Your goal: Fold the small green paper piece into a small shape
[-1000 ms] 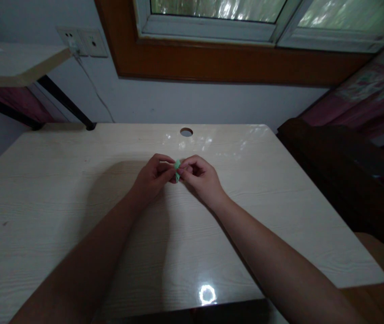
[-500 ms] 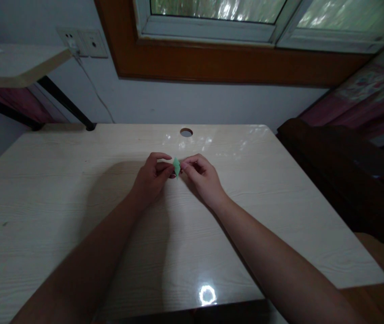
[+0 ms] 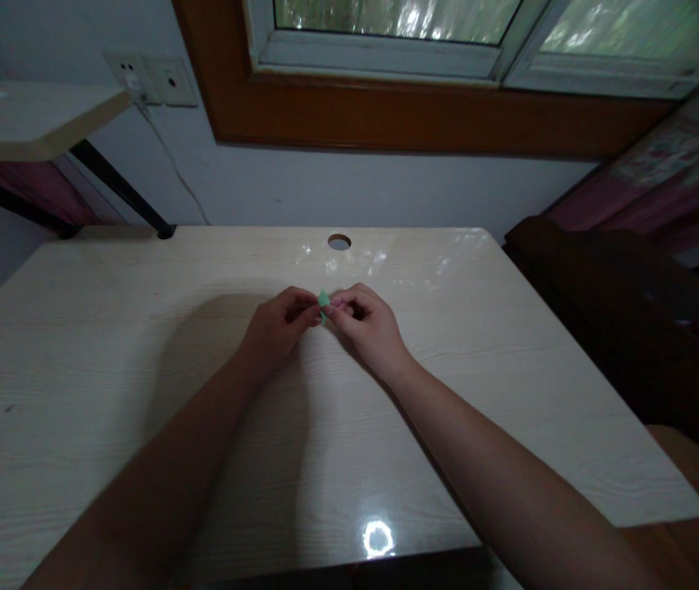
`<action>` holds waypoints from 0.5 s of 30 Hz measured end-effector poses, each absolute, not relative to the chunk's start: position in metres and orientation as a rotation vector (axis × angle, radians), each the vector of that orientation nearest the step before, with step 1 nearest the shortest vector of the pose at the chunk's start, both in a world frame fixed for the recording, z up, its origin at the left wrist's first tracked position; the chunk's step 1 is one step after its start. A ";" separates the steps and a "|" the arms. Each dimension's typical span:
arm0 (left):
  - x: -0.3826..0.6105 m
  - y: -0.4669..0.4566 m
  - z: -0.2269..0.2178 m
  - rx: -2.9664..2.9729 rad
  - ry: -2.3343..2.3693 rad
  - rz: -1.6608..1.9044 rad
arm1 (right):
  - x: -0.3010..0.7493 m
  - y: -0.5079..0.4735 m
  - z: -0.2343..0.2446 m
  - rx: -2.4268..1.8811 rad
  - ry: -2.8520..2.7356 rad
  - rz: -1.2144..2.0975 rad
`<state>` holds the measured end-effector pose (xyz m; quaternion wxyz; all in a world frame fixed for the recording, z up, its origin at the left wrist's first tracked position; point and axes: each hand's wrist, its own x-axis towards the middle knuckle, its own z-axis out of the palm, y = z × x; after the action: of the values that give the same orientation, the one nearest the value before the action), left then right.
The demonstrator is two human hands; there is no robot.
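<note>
A small piece of folded green paper is held between my two hands, just above the middle of the desk. My left hand pinches its left side with thumb and fingers closed. On the other side, my right hand grips it too, with the thumb over the paper's near face. The fingertips of both hands almost meet and hide much of the lower part. Its exact folded shape is too small to make out.
The pale wood-grain desk has a round cable hole near its back edge. At the left a raised shelf stands on black legs. A white cord hangs from the wall socket. Dark furniture adjoins the right side.
My left fingers have closed in, the raised index finger coming down onto the green paper. My right thumb has moved slightly left over it, so less of the paper shows.
</note>
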<state>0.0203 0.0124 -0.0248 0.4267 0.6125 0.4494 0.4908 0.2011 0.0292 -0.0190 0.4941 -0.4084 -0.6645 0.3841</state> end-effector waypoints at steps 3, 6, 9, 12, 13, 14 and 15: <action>0.019 0.013 -0.024 1.614 1.202 1.206 | 0.201 0.029 -0.019 -0.992 -1.603 0.934; 0.018 0.013 -0.021 1.626 1.241 1.210 | 0.201 0.029 -0.019 -0.982 -1.596 0.946; 0.017 0.013 -0.019 1.610 1.232 1.227 | 0.201 0.029 -0.018 -0.983 -1.588 0.968; 0.018 0.013 -0.017 1.593 1.210 1.234 | 0.201 0.029 -0.017 -0.989 -1.573 0.993; 0.018 0.013 -0.016 1.589 1.205 1.235 | 0.201 0.029 -0.016 -0.987 -1.568 1.003; 0.018 0.012 -0.016 1.585 1.202 1.234 | 0.201 0.029 -0.016 -0.982 -1.564 1.016; 0.018 0.012 -0.015 1.581 1.199 1.232 | 0.201 0.029 -0.016 -0.974 -1.560 1.032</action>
<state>0.0182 0.0123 -0.0155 0.3920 0.6227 0.4722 0.4853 0.2005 0.0289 -0.0157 0.4938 -0.4018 -0.6431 0.4256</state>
